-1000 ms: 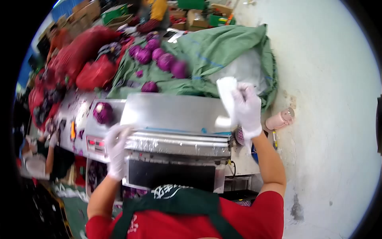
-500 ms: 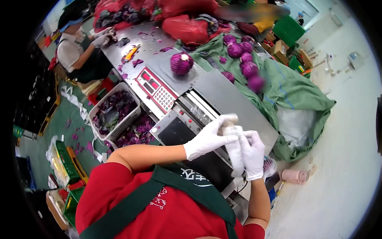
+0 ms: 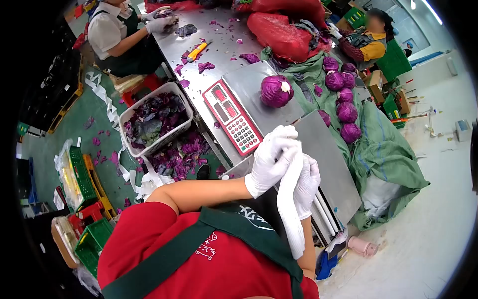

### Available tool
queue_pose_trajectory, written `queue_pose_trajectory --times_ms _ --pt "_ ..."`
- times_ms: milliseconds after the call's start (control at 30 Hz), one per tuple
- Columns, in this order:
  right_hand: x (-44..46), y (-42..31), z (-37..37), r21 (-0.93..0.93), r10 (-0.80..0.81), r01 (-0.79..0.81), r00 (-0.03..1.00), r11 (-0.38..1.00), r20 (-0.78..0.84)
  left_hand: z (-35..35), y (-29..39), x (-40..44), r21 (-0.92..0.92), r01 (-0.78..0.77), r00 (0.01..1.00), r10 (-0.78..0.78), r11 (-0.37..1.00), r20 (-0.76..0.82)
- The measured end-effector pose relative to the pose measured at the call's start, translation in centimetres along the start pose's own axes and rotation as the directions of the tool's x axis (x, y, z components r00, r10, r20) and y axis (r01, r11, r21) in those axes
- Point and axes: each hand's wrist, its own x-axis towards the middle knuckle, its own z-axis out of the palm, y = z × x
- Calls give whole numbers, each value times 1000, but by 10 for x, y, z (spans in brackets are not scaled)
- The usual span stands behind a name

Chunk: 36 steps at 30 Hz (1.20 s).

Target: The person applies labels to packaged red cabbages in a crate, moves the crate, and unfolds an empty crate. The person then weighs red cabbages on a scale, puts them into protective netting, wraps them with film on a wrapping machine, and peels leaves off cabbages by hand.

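My left hand [image 3: 271,162], in a thin white glove, closes around the upper end of a long white knitted glove [image 3: 290,214]. My right hand [image 3: 305,187], gloved the same way, is closed against the other side of it, its fingers partly hidden. The ribbed cuff end hangs down over my right forearm. Beyond my hands, a purple cabbage [image 3: 276,91] sits on the metal plate of a scale, beside its red-framed keypad panel [image 3: 233,117]. Below my right hand is the wrapping machine's roller [image 3: 324,215].
A white basket [image 3: 185,130] of purple leaves stands left. A yellow-handled cutter [image 3: 197,52] lies on the metal table [image 3: 226,37]. Several cabbages [image 3: 347,112] rest on green sacking [image 3: 381,144]. A co-worker [image 3: 117,37] handles leaves at left; another person [image 3: 369,40] is at far right.
My view has shifted, bringing the scale and co-workers lower in view. My hands have turned upward, and the knitted glove now hangs longer, with its cuff near my right forearm.
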Motion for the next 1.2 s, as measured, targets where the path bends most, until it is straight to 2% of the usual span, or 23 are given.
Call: queue_pose_trajectory --times_ms 33,100,167,233,300,400,500,533,567,633,667,733,767,800,833,867,900,933,1000,1033,1067,1133,1200 --pt "6 4 5 -5 5 -5 1000 1000 -12 -2 -4 2 -305 311 946 -325 900 4" --pt "22 8 21 -59 13 -10 999 998 49 -15 -21 28 -128 266 964 -262 955 47" --pt "32 2 60 110 40 -32 996 993 -76 -30 -31 49 228 63 946 -131 972 297" --pt "45 5 64 -37 60 -60 998 997 -15 -33 -45 60 175 8 952 -62 985 301" --pt "56 15 71 16 5 -4 996 1000 -86 -36 -56 70 134 -78 976 49 988 213" --pt "72 28 63 51 -23 32 987 998 -162 -28 -73 83 -451 166 985 -125 877 120" --pt "83 28 56 18 -58 63 978 998 -200 -44 -67 103 -301 639 769 -574 708 282" --pt "87 25 43 183 54 -21 982 983 -180 -44 -72 115 -277 676 727 -554 683 407" --pt "91 23 26 341 162 -106 977 934 -140 -47 -73 120 -304 854 517 -619 422 592" --pt "106 -6 27 125 80 -53 973 991 -215 -54 -99 92 -103 920 285 -465 378 838" --pt "114 -20 28 13 38 -36 967 999 -251 -63 -111 92 -98 923 275 -459 373 845" --pt "139 -26 12 -219 133 -181 967 959 -216 -92 -142 107 121 756 198 -401 644 894" --pt "147 -34 26 -614 138 -211 977 761 -165 -93 -149 124 182 761 216 -509 622 833" --pt "155 -28 20 -697 323 -286 943 658 -83 -93 -156 141 236 773 231 -608 589 759" --pt "169 -26 22 -939 231 -16 971 345 68 -88 -160 170 195 895 241 -802 402 547" --pt "201 -2 -8 -948 253 216 928 234 274 -85 -186 187 308 705 498 -755 639 426" --pt "230 21 -24 -882 94 252 945 399 313 -83 -214 202 443 443 728 -601 779 329" --pt "241 -8 22 -836 268 -201 961 511 -67 -79 -229 215 638 256 781 -545 726 307" --pt "286 13 17 -795 20 -108 993 597 -120 -74 -260 220 846 -26 814 -480 533 327" --pt "298 24 10 -839 76 -251 967 483 -245 -73 -275 216 883 -120 799 -484 453 356" --pt "322 73 -35 -952 142 -189 977 240 -158 -73 -266 206 870 -217 699 -552 443 455" --pt "320 109 -53 -910 278 -66 959 409 55 -71 -270 181 806 -309 730 -417 505 542" --pt "289 127 -30 -427 258 -229 966 875 11 -80 -261 162 733 -310 747 -321 606 582"
